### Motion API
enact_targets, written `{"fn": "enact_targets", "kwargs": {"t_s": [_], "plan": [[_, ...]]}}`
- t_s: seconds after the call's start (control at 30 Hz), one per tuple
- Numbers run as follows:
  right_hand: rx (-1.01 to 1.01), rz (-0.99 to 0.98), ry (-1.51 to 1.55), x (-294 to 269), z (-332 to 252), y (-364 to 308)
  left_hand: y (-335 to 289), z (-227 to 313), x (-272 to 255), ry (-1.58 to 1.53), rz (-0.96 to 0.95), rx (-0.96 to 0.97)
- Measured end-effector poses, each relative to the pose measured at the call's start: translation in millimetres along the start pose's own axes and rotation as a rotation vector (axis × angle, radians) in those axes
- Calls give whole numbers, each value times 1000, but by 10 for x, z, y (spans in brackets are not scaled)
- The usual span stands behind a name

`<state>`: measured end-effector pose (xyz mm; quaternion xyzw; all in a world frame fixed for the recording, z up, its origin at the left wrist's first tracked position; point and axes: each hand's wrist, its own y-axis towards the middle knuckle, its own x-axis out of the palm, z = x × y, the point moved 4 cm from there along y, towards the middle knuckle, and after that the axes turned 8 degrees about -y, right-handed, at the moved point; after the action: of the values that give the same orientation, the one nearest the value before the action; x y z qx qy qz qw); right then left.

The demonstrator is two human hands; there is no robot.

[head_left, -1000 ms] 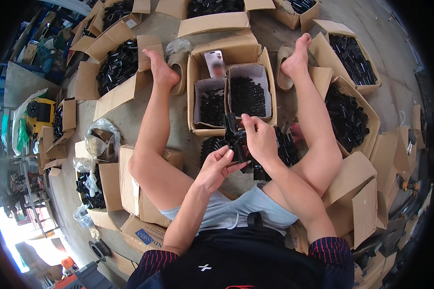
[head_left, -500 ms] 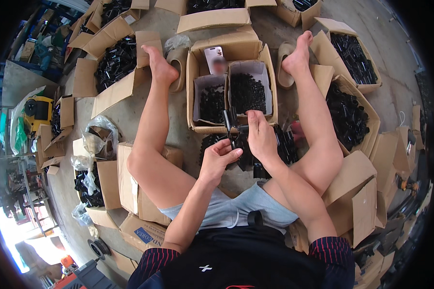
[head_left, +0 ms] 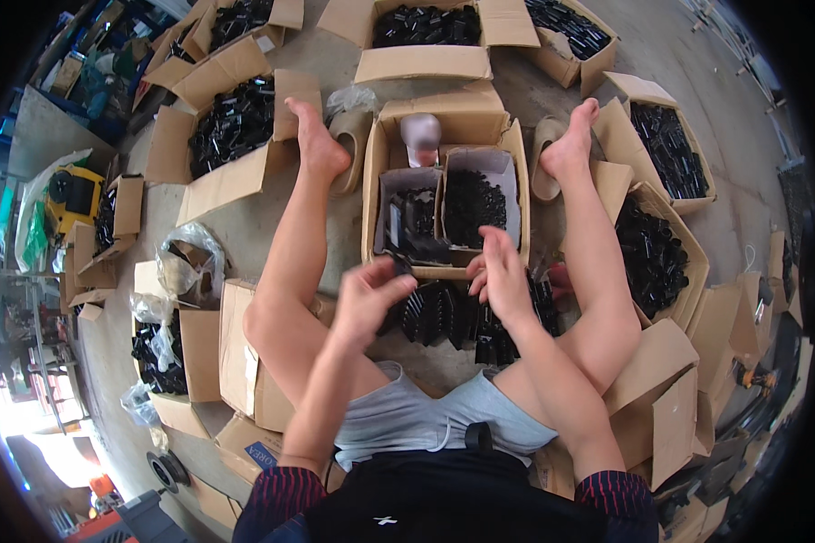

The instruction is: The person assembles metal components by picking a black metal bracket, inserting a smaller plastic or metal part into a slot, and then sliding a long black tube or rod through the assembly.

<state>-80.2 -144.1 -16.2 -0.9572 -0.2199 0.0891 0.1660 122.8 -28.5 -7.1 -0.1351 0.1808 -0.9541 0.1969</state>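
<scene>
Pinching black part (head_left: 418, 246) in left hand (head_left: 369, 297) over near edge of carton (head_left: 523, 190) on concrete floor (head_left: 743, 185), with right hand (head_left: 504, 279) half-open, empty.

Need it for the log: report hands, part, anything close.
Left hand gripping black part, motion-blurred. Right hand open, nothing visible in it. Open box just beyond both hands.

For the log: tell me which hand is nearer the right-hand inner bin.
Right. The right hand is by the near edge of the bin; the left hand is farther, lower left.
</scene>
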Motion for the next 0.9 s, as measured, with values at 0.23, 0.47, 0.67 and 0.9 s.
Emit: {"fn": "enact_targets", "kwargs": {"t_s": [0.23, 0.47, 0.67, 0.9], "plan": [[-291, 37, -475, 158, -124, 714, 648, 1042, -811, 558, 311, 401], [-411, -338, -1012, 1176, -72, 1279, 912, 948, -935, 581, 331, 371], [-84, -212, -1246, 1555, 260, 1424, 828, 931, -906, 569, 291, 420], [-167, -47, -954, 1385, 258, 1295, 716, 977, -844, 697, 276, 488]]}}
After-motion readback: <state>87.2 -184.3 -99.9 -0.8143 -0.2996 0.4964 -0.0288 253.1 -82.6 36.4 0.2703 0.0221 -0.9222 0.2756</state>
